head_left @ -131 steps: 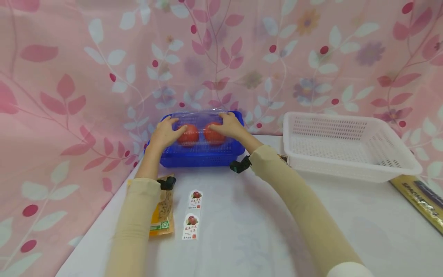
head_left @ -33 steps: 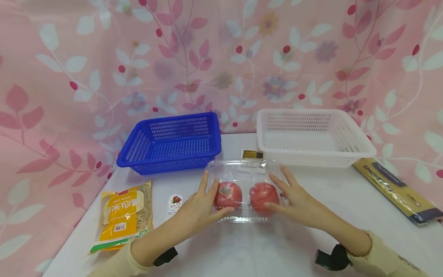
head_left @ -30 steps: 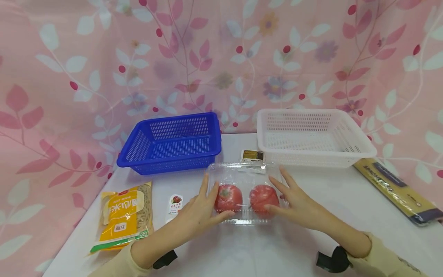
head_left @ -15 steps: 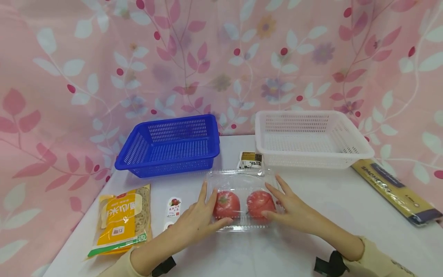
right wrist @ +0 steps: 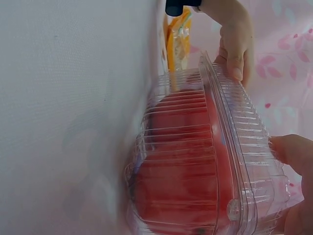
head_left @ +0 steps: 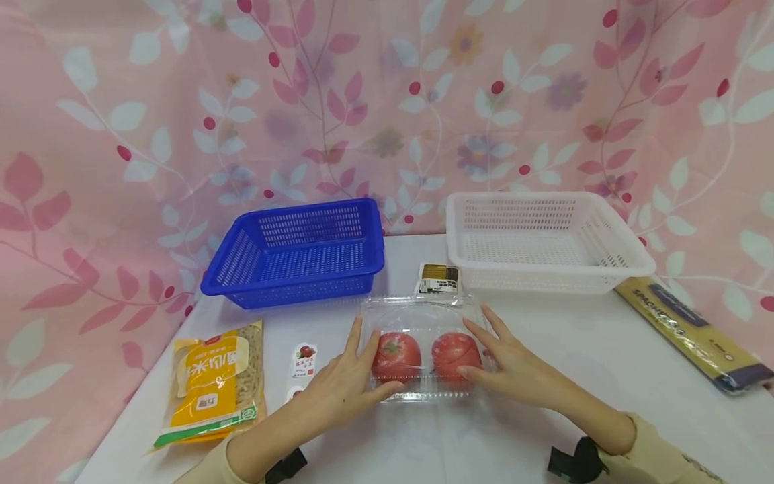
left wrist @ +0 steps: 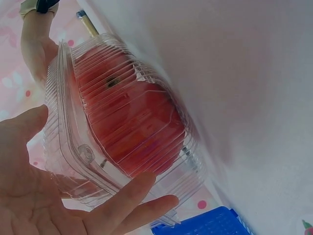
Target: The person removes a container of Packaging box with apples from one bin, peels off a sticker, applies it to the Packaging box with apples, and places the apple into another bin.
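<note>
A clear plastic clamshell box (head_left: 423,310) with two red tomatoes (head_left: 396,356) inside lies on the white table in front of me. My left hand (head_left: 340,391) holds its left end, fingers spread along the side and thumb at the near edge. At the other end my right hand (head_left: 515,368) holds it the same way. The left wrist view shows the ribbed box (left wrist: 63,98) from the side, its lid down, with thumb and fingers against it. From the right wrist, the box (right wrist: 239,132) is close to the tabletop.
Behind stand a blue basket (head_left: 302,288) and a white basket (head_left: 544,269). A small packet (head_left: 438,277) lies just beyond the box. On the left are a yellow food bag (head_left: 211,383) and apple stickers (head_left: 304,359), partly covered by my left hand. A spaghetti pack (head_left: 695,329) lies right.
Both hands have brought the box out of the blue basket and nearer to me. During the last second it came slightly lower and closer; since half a second ago it is almost still.
</note>
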Motion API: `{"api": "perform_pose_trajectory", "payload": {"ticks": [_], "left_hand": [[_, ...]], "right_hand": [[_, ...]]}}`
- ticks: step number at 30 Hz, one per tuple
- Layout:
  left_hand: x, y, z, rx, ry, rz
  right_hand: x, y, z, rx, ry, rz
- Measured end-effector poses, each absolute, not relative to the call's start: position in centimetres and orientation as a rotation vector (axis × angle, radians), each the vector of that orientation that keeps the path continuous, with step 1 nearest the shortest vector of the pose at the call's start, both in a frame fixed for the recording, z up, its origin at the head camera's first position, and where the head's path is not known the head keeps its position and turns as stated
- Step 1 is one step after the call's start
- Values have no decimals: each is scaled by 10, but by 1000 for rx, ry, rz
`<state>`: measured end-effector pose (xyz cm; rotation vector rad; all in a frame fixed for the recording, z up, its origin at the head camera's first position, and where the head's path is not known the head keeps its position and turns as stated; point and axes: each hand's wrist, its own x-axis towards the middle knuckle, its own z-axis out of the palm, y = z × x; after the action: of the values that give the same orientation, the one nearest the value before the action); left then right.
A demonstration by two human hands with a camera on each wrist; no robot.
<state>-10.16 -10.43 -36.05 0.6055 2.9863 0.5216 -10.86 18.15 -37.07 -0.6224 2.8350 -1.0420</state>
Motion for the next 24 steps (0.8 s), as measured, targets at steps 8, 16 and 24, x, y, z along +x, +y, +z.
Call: {"api": "perform_pose_trajectory", "payload": {"ticks": [8,16,24], "left_hand": [[-100,-111,-360,648,3000,490],[-99,-133,-355,490,3039,416],[-102,-170,-364,395,2982,435]], "right_hand": [[-107,182,-371,-628,2887,-1026],[-108,184,-370,-572,2929,-978],[-110,187,-366,-610,3064,-909]]}}
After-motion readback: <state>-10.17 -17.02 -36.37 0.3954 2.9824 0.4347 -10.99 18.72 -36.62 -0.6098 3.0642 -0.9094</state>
